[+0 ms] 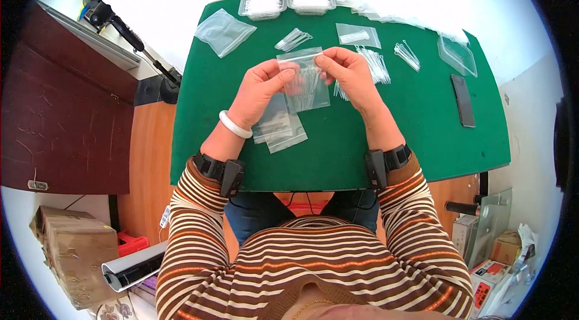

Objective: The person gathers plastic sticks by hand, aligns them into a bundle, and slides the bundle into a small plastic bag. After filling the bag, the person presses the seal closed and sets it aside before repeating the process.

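Between my two hands hangs a clear zip bag with several thin white sticks inside. My left hand pinches its upper left part, with the fingers seen through the plastic. At the bag's top right corner, my right hand grips the edge between thumb and fingers. Flat clear bags lie on the green table below my left hand. A pile of white sticks lies just beyond my right hand, partly hidden by it. A small bunch of sticks rests above the held bag.
Two clear tubs of white sticks stand at the back of the green table. A large clear bag lies at left. To the right are a filled bag, loose sticks, an empty tray and a phone.
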{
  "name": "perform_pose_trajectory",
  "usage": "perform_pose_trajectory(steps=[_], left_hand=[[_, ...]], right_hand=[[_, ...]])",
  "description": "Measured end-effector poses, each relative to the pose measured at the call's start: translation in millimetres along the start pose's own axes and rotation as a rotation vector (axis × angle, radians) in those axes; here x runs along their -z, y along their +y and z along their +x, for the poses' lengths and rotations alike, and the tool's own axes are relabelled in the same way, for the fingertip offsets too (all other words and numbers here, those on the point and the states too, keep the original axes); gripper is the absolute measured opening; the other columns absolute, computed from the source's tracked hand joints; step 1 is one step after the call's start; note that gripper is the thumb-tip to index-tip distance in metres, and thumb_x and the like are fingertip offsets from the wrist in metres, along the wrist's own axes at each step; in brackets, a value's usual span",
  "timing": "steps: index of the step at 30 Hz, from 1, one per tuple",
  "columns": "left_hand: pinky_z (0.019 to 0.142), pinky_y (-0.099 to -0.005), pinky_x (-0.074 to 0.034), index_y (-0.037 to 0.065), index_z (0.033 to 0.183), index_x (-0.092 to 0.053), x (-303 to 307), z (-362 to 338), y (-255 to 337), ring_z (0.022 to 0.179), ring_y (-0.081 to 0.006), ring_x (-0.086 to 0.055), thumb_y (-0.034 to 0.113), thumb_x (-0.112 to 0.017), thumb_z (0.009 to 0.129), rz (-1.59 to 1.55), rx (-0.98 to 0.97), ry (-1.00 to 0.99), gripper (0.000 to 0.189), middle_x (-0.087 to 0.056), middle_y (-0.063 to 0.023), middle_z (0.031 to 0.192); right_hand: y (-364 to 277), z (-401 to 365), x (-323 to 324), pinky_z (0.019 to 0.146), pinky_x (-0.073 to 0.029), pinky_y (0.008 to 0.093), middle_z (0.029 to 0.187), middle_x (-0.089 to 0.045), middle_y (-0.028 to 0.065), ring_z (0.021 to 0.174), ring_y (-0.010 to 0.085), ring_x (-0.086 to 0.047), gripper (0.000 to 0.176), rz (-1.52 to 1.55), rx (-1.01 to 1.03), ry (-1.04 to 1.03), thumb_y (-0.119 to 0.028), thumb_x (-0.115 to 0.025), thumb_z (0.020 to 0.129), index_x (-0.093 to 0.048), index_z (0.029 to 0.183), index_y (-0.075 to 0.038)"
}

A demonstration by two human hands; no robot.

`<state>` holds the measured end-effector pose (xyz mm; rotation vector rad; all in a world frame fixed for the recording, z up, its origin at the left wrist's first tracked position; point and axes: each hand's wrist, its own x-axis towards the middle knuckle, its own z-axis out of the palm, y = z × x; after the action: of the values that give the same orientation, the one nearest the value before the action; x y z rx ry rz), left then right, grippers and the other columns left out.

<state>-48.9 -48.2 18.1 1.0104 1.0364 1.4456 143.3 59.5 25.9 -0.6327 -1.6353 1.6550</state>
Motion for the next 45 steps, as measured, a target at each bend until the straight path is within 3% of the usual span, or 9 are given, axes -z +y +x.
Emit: perform_pose_trajectory(steps=[26,45], left_hand=[[0.079,-0.0281,-0.053,0.000,0.101,-0.070,7,2,2,0.082,-0.0147,-0.067,0.016,-0.067,0.094,0.032,-0.077,0.143,0.018,-0.072,-0.0073,0.091],[0.078,-0.0248,-0.051,-0.001,0.096,-0.072,3,0,7,0.079,-0.0112,-0.064,0.013,-0.069,0.091,0.142,-0.166,0.151,0.015,-0.071,-0.0064,0.087]], right_hand=[[4,2,-2,0.065,-0.046,0.0206,0.082,-0.065,-0.0015,0.072,0.0056,-0.057,0.015,-0.070,-0.017,0.017,-0.017,-0.069,0.091,-0.069,0.097,-0.003],[4,1,-4,0.070,-0.045,0.0203,0.085,-0.065,-0.0027,0.077,0.0049,-0.057,0.012,-0.047,0.017,-0.029,-0.013,-0.070,0.090,-0.068,0.095,-0.002]])
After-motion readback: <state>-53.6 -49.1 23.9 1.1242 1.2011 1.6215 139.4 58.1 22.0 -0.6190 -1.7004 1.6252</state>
